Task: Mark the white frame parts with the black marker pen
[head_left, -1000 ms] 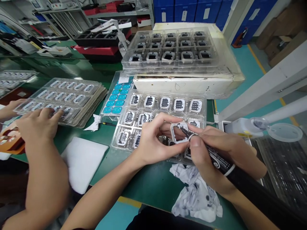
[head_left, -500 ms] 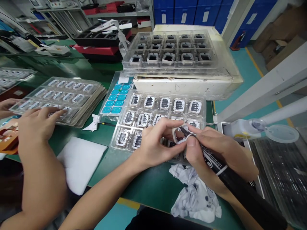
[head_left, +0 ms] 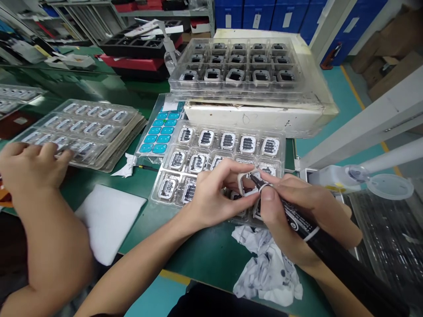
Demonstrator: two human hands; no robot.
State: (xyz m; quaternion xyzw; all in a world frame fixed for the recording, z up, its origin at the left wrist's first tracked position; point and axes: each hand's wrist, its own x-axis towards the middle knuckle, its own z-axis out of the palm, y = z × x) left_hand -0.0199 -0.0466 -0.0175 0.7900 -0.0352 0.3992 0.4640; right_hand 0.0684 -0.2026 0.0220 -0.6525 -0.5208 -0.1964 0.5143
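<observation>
My left hand pinches a small white square frame part above a clear tray that holds several like parts. My right hand grips a black marker pen like a pencil, and its tip touches the inside of the part. Both hands hover over the tray's near right corner. A crumpled, ink-stained white cloth lies just below them on the green table.
A co-worker's hand at the left rests on a stack of clear trays. A white foam box carries another filled tray. A blue sticker sheet, a white pad and a white bottle lie nearby.
The co-worker's hand has slid left along the stacked trays. My hands have shifted only slightly, with the pen tip still on the part.
</observation>
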